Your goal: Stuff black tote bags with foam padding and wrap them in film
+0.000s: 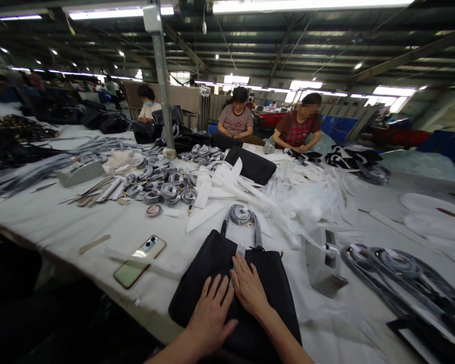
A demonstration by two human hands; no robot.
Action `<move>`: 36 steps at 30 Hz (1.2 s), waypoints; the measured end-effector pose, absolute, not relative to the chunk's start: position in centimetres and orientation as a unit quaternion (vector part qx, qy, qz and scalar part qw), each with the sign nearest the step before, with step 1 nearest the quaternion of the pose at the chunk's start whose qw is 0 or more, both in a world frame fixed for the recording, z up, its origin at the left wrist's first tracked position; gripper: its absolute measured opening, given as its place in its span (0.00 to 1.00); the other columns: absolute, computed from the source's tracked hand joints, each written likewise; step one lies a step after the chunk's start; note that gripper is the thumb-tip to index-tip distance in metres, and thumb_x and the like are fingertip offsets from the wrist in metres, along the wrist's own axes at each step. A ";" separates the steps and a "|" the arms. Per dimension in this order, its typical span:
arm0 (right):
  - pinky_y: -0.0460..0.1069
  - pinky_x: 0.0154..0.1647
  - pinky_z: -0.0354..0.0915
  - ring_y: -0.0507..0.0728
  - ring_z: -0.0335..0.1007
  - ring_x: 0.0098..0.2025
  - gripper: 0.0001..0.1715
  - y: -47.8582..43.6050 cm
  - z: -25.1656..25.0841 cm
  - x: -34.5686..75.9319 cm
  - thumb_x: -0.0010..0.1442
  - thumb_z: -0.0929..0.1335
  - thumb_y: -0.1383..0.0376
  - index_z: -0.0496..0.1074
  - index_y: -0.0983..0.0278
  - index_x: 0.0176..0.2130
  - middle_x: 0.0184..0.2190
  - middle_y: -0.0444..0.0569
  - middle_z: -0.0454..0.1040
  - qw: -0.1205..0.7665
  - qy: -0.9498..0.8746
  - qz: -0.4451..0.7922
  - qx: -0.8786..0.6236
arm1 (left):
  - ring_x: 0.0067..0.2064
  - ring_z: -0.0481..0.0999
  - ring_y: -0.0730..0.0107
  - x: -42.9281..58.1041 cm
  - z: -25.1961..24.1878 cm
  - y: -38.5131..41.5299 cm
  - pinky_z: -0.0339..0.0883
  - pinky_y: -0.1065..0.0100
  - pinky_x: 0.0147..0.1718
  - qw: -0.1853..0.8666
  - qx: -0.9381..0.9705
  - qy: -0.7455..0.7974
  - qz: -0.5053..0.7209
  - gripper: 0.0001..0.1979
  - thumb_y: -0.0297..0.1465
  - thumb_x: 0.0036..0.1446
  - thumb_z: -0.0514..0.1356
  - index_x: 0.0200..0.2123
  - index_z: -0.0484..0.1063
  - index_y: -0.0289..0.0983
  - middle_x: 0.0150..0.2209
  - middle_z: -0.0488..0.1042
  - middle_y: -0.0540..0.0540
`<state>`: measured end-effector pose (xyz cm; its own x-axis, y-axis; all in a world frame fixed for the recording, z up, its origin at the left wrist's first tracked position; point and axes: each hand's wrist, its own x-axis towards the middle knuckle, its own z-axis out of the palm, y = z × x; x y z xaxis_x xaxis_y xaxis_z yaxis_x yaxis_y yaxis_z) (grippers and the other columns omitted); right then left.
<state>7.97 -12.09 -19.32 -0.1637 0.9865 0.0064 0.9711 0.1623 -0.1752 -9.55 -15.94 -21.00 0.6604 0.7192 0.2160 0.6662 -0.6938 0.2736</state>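
A black handbag (208, 263) lies flat on the white table (60, 227) right in front of me. My left hand (210, 316) rests flat on the bag's middle with its fingers stretched out. My right hand (248, 288) lies beside it, also flat, its fingertips near the bag's top edge by a small white tag. Neither hand holds anything. A coiled grey strap (240, 215) sits just beyond the bag's top, joined to it by a clasp.
A phone (139, 261) lies left of the bag. A grey box-shaped holder (322, 263) stands to the right, with grey straps (402, 273) beyond it. Several coiled straps (163, 182), white paper strips (250, 194) and another black bag (252, 164) fill the middle. Three people (237, 119) sit across the table.
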 end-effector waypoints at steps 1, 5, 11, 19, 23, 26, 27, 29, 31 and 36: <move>0.62 0.63 0.50 0.59 0.43 0.67 0.29 -12.3 -19.2 7.9 0.68 0.51 0.60 0.53 0.68 0.64 0.65 0.55 0.50 0.068 -0.764 0.054 -0.640 | 0.66 0.49 0.50 -9.6 -21.0 -15.9 0.47 0.45 0.62 0.088 0.907 0.382 0.156 0.36 0.46 0.60 0.52 0.66 0.42 0.42 0.67 0.49 0.43; 0.58 0.64 0.50 0.57 0.44 0.67 0.28 -14.4 -19.1 7.9 0.68 0.51 0.64 0.54 0.67 0.64 0.65 0.55 0.51 0.099 -0.784 -0.010 -0.612 | 0.66 0.49 0.50 -9.7 -21.1 -15.7 0.46 0.45 0.62 0.100 0.907 0.380 0.153 0.38 0.47 0.59 0.52 0.66 0.41 0.41 0.67 0.51 0.43; 0.57 0.60 0.54 0.58 0.55 0.62 0.26 -17.2 -21.7 8.0 0.67 0.54 0.67 0.59 0.64 0.62 0.61 0.52 0.61 0.086 -0.813 -0.084 -0.570 | 0.67 0.48 0.51 -9.7 -20.7 -15.8 0.45 0.45 0.63 0.108 0.908 0.375 0.150 0.36 0.45 0.60 0.51 0.66 0.42 0.41 0.67 0.49 0.43; 0.53 0.56 0.55 0.57 0.59 0.60 0.27 -17.2 -22.1 8.5 0.64 0.57 0.68 0.60 0.63 0.61 0.59 0.50 0.64 0.130 -0.817 -0.184 -0.532 | 0.65 0.53 0.46 -9.5 -23.1 -15.0 0.57 0.45 0.59 0.067 0.927 0.341 0.139 0.37 0.41 0.56 0.57 0.66 0.46 0.40 0.66 0.50 0.40; 0.51 0.50 0.61 0.56 0.65 0.56 0.23 -16.8 -22.3 9.0 0.63 0.59 0.66 0.65 0.64 0.57 0.56 0.49 0.69 0.139 -0.816 -0.251 -0.501 | 0.59 0.65 0.46 -9.4 -23.0 -13.4 0.68 0.51 0.53 0.075 0.942 0.310 0.103 0.30 0.40 0.56 0.57 0.61 0.59 0.41 0.61 0.62 0.39; 0.50 0.45 0.64 0.56 0.70 0.51 0.20 -16.2 -22.9 9.4 0.63 0.60 0.64 0.69 0.64 0.53 0.52 0.49 0.72 0.151 -0.806 -0.299 -0.487 | 0.53 0.73 0.55 -10.0 -20.8 -11.5 0.71 0.59 0.49 0.142 0.936 0.293 0.130 0.21 0.39 0.57 0.56 0.54 0.68 0.45 0.55 0.72 0.44; 0.50 0.43 0.64 0.55 0.71 0.49 0.19 -16.0 -23.1 9.5 0.63 0.61 0.64 0.70 0.64 0.51 0.52 0.49 0.72 0.152 -0.805 -0.313 -0.481 | 0.51 0.74 0.59 -10.3 -19.8 -10.5 0.71 0.61 0.48 0.165 0.923 0.310 0.159 0.18 0.38 0.58 0.56 0.52 0.70 0.45 0.52 0.74 0.45; 0.50 0.42 0.65 0.55 0.72 0.48 0.19 -15.7 -23.5 9.7 0.63 0.61 0.63 0.71 0.64 0.50 0.51 0.48 0.73 0.148 -0.802 -0.333 -0.474 | 0.49 0.75 0.64 -11.0 -18.0 -7.8 0.69 0.64 0.49 0.182 0.883 0.374 0.216 0.14 0.36 0.61 0.52 0.48 0.71 0.44 0.47 0.76 0.47; 0.50 0.41 0.66 0.55 0.73 0.47 0.19 -15.6 -23.8 9.8 0.62 0.60 0.64 0.71 0.64 0.50 0.50 0.48 0.73 0.144 -0.800 -0.341 -0.472 | 0.50 0.73 0.64 -11.6 -16.8 -4.3 0.66 0.62 0.52 0.149 0.851 0.446 0.234 0.15 0.35 0.63 0.49 0.49 0.70 0.40 0.48 0.75 0.44; 0.51 0.44 0.66 0.56 0.71 0.50 0.21 -16.0 -23.9 9.5 0.62 0.61 0.64 0.69 0.64 0.53 0.53 0.48 0.71 0.138 -0.804 -0.310 -0.489 | 0.58 0.63 0.46 -12.4 -17.0 3.8 0.60 0.47 0.53 0.110 0.789 0.568 0.206 0.26 0.37 0.59 0.56 0.57 0.60 0.29 0.57 0.64 0.28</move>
<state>9.51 -16.00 -23.88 -0.4843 0.7005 0.5242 0.8711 0.3304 0.3633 -12.36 3.77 -16.97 0.2706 0.9418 0.1995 0.8510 -0.3309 0.4078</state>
